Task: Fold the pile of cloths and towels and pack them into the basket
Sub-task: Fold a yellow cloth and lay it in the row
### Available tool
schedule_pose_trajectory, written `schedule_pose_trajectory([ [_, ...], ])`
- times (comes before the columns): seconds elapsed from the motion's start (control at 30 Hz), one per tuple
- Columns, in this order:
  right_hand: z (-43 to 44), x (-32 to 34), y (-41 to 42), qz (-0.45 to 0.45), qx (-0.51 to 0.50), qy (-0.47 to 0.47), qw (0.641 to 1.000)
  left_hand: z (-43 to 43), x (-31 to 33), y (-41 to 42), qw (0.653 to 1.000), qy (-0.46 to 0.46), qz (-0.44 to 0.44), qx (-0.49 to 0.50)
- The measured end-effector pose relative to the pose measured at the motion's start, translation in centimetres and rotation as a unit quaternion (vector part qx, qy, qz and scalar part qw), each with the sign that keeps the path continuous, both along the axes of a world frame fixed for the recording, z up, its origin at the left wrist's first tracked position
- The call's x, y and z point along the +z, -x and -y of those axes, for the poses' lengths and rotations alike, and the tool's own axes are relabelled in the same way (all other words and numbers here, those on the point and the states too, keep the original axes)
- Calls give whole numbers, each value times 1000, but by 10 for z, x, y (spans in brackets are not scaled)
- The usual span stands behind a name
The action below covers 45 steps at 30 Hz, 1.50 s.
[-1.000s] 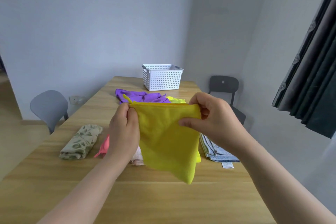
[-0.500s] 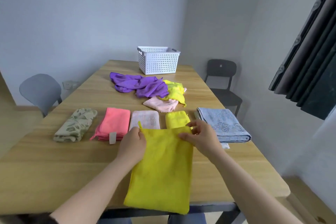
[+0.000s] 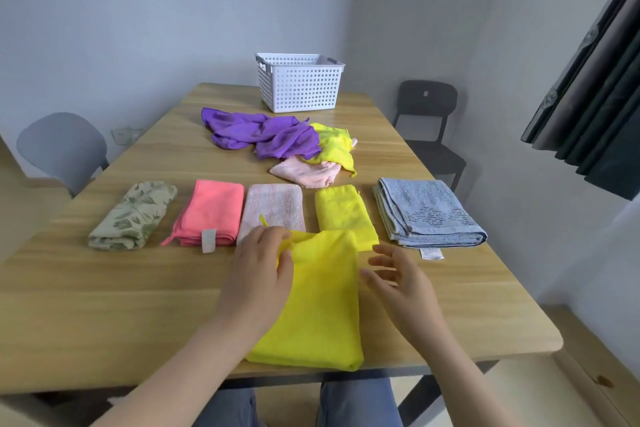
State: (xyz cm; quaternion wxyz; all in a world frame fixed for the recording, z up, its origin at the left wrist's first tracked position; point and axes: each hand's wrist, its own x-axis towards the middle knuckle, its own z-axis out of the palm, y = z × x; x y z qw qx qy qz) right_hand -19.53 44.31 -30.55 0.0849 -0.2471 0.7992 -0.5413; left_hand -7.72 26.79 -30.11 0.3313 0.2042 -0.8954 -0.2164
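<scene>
The left hand (image 3: 258, 274) pinches the far left corner of the yellow cloth (image 3: 322, 302). The right hand (image 3: 401, 284) has let go of the other corner and hovers, fingers spread, just beside the cloth's right edge. The cloth, held up in the air a second ago, now lies flat at the near edge of the table (image 3: 104, 305), ready, I judge, for its next fold. Beyond it lie the row of folded cloths (image 3: 211, 211), the unfolded pile (image 3: 277, 139), and the basket (image 3: 299, 83) at the far edge
</scene>
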Motion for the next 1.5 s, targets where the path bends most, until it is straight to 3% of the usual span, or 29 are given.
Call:
schedule_pose_trajectory([
  [0.07, -16, -3, -21, 7, 10, 15, 1000, -21, 1, -9, 994, -90, 3, -59],
  [0.17, -34, -12, -48, 23, 40, 23, 999, -33, 6, -17, 983, -172, -35, -57],
  [0.27, -43, -24, -67, -23, 75, -20, 997, -32, 10, -23, 990, -103, -72, -70],
  [0.47, -44, -25, -63, -59, 72, -31, 995, 2, -8, -33, 992, -17, 46, -113],
  [0.6, -39, -20, -56, -80, 128, -89, 985, 21, -15, -21, 988, 17, 104, -117],
  [0.73, -35, -20, -55, -101, 155, -137, 973, 28, -8, 8, 995, 41, 59, -62],
  [0.87, -32, -23, -58, -141, 142, -141, 970, 47, 2, 24, 991, -86, 73, 78],
  [0.93, -32, -25, -62, -172, 123, -139, 967, 45, -2, 20, 991, -43, 86, 97],
  [1.0, -31, -29, -67, -227, 97, -146, 958, 32, -9, 10, 998, 40, 31, 40],
  [1.07, -27, -35, -72, -263, 58, -146, 952, 19, -16, 0, 996, 67, -1, -61],
  [1.13, -21, -39, -75, -284, 21, -138, 949, 11, -21, 0, 989, 36, 30, -143],
  [1.23, -19, -45, -74, -302, -2, -124, 945, -2, -28, 3, 973, 2, 144, -179],
  [1.33, -30, -48, -73, -324, -22, -101, 940, -10, -39, 6, 943, 66, 284, -162],
  [1.5, -46, -57, -71, -362, -9, -82, 928, -13, -41, 11, 921, 113, 348, -133],
])
